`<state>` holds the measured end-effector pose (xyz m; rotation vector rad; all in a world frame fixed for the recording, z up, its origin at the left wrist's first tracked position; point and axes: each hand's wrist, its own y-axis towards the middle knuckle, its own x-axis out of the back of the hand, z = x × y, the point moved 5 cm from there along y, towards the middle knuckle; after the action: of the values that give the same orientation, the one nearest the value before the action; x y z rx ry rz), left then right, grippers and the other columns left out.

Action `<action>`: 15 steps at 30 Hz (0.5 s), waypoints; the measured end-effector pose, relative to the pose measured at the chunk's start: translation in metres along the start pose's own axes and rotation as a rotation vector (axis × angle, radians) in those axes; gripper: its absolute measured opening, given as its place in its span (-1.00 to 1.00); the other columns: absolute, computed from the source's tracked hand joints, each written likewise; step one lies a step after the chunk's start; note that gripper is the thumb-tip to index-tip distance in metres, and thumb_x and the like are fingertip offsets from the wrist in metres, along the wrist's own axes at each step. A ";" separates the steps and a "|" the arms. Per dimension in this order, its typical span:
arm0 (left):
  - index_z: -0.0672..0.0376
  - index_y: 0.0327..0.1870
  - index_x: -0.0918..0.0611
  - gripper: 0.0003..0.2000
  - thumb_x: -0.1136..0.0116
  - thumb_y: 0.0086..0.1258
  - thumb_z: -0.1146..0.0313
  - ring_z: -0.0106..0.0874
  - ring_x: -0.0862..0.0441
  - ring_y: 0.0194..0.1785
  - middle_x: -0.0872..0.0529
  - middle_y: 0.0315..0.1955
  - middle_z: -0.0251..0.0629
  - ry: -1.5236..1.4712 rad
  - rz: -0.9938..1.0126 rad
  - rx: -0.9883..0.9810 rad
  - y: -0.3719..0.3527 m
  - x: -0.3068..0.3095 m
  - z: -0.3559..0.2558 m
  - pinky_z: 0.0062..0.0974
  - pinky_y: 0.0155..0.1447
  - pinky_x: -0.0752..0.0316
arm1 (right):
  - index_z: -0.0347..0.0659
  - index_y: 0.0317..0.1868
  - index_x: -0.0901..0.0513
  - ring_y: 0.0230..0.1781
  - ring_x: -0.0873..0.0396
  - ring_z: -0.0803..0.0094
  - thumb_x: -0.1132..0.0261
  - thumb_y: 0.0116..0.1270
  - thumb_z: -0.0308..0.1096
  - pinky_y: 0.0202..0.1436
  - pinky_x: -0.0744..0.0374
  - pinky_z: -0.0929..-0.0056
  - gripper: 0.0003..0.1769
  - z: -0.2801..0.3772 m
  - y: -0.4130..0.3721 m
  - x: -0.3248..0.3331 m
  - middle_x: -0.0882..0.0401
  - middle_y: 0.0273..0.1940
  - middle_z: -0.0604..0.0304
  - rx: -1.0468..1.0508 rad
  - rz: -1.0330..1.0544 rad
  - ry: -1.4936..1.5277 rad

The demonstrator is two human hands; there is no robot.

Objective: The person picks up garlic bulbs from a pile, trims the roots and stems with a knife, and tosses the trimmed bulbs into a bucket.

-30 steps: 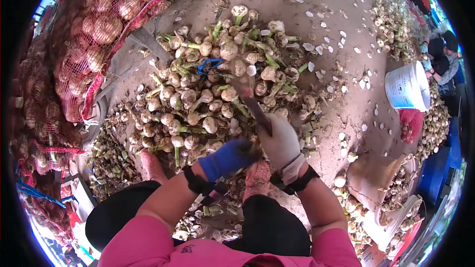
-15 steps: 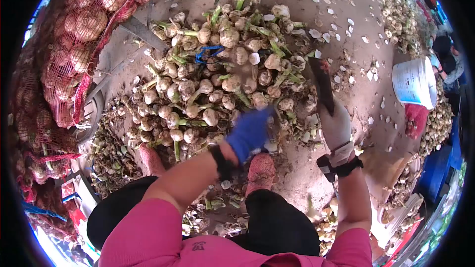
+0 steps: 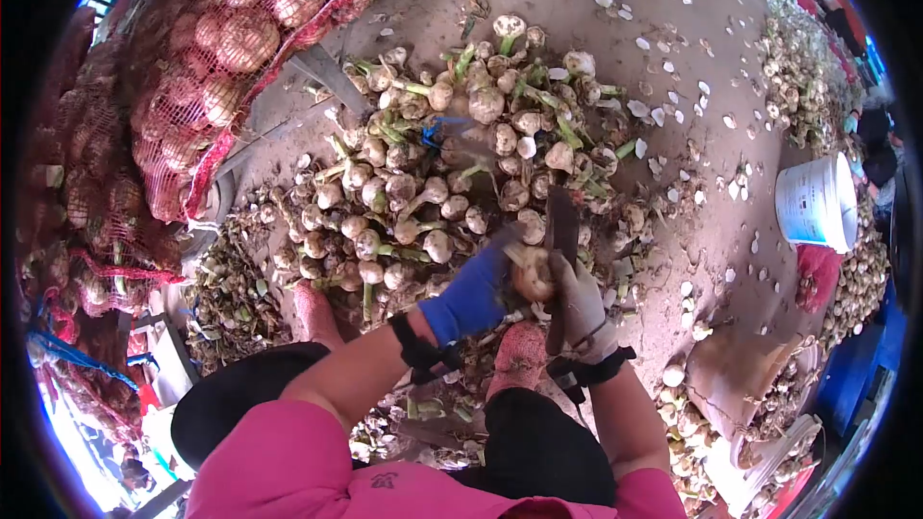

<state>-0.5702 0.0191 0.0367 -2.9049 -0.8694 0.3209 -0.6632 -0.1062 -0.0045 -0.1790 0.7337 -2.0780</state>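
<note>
My left hand, in a blue glove, grips a garlic bulb in front of my knees. Close against the bulb's right side is my right hand, in a pale glove, closed around a knife. The dark, broad blade points away from me and stands beside the bulb. Just beyond both hands spreads a heap of garlic bulbs, many with green stem stubs. A blue string lies among them.
Red mesh sacks full of bulbs stand at the left. A white bucket is at the right, near another garlic pile. Thin white slices litter the floor. Below the bucket lies brown cardboard.
My right hand has brought the knife left and toward me, up to the bulb. My left hand has moved slightly; a bulb now shows clearly in it. The view has shifted.
</note>
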 end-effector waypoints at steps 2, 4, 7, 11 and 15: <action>0.19 0.31 -0.37 -0.46 -0.28 0.32 0.44 -0.42 -0.53 0.17 -0.52 0.16 -0.23 -0.106 -0.083 -0.118 -0.013 -0.002 0.002 -0.42 0.22 -0.49 | -0.37 -0.01 -0.59 -0.40 -0.53 0.49 -0.19 0.43 -0.15 -0.29 -0.53 0.44 -0.61 0.009 -0.016 -0.007 -0.61 -0.34 0.21 0.052 -0.070 0.004; 0.20 0.33 -0.35 -0.44 -0.26 0.31 0.53 -0.40 -0.49 0.22 -0.48 0.21 -0.25 0.178 -0.016 -0.274 -0.015 -0.010 -0.008 -0.42 0.26 -0.47 | -0.30 0.01 -0.59 -0.27 -0.65 0.31 -0.22 0.41 -0.19 -0.17 -0.57 0.36 -0.65 0.040 -0.037 -0.020 -0.68 -0.27 0.02 0.268 -0.075 -0.291; 0.20 0.33 -0.34 -0.44 -0.23 0.29 0.59 -0.43 -0.48 0.23 -0.51 0.20 -0.27 -0.429 -0.064 -0.074 0.001 -0.013 0.016 -0.43 0.27 -0.45 | -0.21 0.04 -0.59 -0.09 -0.62 0.01 -0.25 0.32 -0.23 -0.05 -0.57 0.22 -0.65 0.081 -0.031 -0.001 -0.66 -0.14 -0.05 0.477 -0.148 -0.859; 0.22 0.28 -0.38 -0.48 -0.15 0.26 0.70 -0.42 -0.52 0.21 -0.57 0.14 -0.27 -0.076 -0.253 -0.132 0.020 0.001 0.002 -0.42 0.25 -0.47 | -0.14 -0.02 -0.59 -0.16 -0.61 -0.03 -0.29 0.25 -0.26 -0.12 -0.56 0.13 -0.70 0.103 -0.015 0.027 -0.63 -0.17 -0.02 0.558 -0.426 -1.031; 0.19 0.03 -0.49 -0.78 -0.06 0.40 0.57 -0.40 -0.58 0.00 -0.64 -0.03 -0.27 0.383 -0.267 -0.219 0.034 0.022 0.022 -0.40 0.11 -0.53 | -0.14 -0.21 -0.55 -0.30 -0.60 0.09 -0.23 0.24 -0.31 -0.31 -0.56 0.15 -0.85 0.131 -0.051 -0.016 -0.56 -0.29 0.06 0.750 -0.303 -1.250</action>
<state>-0.5391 0.0035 0.0066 -2.8341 -1.2605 -0.3615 -0.6390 -0.1284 0.1333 -1.0552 -0.8418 -1.8652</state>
